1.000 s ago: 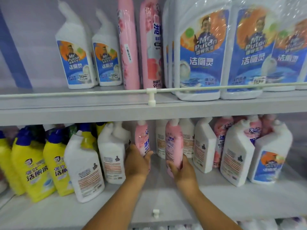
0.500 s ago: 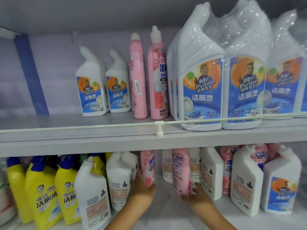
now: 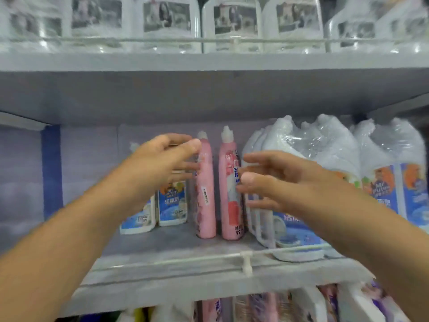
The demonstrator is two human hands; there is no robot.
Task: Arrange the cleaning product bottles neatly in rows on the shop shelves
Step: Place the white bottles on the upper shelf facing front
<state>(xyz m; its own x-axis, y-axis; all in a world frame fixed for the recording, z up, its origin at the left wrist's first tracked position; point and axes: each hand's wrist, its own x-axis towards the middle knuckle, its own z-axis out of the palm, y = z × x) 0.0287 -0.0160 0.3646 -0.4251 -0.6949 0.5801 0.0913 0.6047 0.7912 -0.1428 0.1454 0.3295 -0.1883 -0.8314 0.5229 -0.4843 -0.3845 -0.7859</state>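
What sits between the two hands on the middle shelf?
Head view: two pink bottles stand upright side by side between left hand and right hand.

A shop: railed shelves (image 3: 209, 273) stocked with labelled cleaning bottles (image 3: 205, 191).

2 pink bottles (image 3: 205, 187) (white caps); white bottles (image 3: 173, 203) with blue-and-orange labels; grey shelf (image 3: 185, 268).

grey shelf (image 3: 162, 247), pink bottles (image 3: 205, 194), white bottles (image 3: 173, 203)
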